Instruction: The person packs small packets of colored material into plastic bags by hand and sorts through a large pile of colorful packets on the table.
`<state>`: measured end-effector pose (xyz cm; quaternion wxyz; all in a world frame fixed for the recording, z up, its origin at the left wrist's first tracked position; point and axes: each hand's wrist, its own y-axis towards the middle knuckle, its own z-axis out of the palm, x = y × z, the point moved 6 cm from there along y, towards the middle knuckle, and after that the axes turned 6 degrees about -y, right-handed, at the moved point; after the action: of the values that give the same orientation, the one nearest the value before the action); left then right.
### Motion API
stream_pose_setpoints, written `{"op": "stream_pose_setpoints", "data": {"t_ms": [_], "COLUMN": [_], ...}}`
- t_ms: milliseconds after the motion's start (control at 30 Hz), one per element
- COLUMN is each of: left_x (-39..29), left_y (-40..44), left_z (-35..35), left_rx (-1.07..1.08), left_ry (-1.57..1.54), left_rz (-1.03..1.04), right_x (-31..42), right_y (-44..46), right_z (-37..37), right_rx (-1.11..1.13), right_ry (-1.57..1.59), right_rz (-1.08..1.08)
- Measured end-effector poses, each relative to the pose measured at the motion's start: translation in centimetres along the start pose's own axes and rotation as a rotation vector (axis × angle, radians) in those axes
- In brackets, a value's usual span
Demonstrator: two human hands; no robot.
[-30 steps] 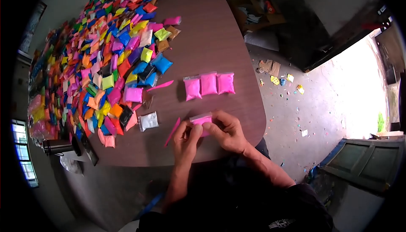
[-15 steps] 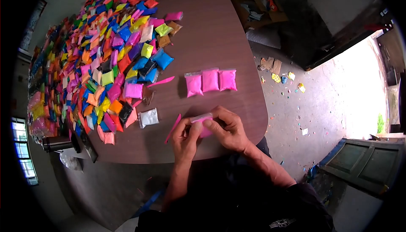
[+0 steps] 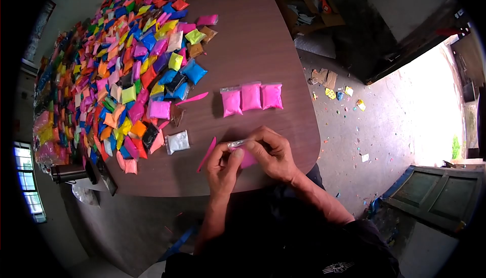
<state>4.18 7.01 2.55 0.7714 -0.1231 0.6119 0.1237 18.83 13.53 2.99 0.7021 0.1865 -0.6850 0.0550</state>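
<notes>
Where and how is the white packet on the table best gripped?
Probably pinch the white packet by its plump middle, coming from the right: it lies flat, with bare table that side and colored packets close on its left.

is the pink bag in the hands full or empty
Not empty: pink filling shows below the clear top of the pink bag between left hand and right hand; how full, I cannot tell.

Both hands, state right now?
Left hand: closed, pinching the small pink plastic packet.
Right hand: closed, pinching the same packet's clear top edge.
</notes>
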Motion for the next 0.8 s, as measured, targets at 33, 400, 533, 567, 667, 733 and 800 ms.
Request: {"op": "stream_pose_setpoints", "data": {"t_ms": [33,400,533,567,667,733,800], "left_x": [0.3,2.1,0.1,0.1,0.5,0.4,0.8], "left_y": [0.0,-0.1,0.4,0.5,0.8,0.9,0.7], "left_z": [0.0,-1.8,-0.1,-0.3,-0.4,-0.5,-0.7], "left_rx": [0.006,-0.167,-0.112,-0.113,0.039,0.059,0.016], "left_ry": [-0.029,-0.129,-0.119,-0.118,-0.055,-0.022,-0.067], "left_rz": [-0.034,0.022,0.013,0.013,-0.076,-0.016,-0.014], "right_x": [0.0,2.2,1.6,1.3,-0.1,0.2,0.8], "right_y": [0.0,-0.1,0.0,0.0,-0.3,-0.2,0.0], "right_z": [0.1,0.8,0.4,0.3,0.3,0.3,0.3], "right_rx": [0.009,0.08,0.096,0.097,0.062,0.069,0.075], "right_ry": [0.002,-0.242,-0.145,-0.121,-0.023,-0.058,-0.095], "right_rz": [0.009,-0.032,0.049,0.049,0.077,0.062,0.046]}}
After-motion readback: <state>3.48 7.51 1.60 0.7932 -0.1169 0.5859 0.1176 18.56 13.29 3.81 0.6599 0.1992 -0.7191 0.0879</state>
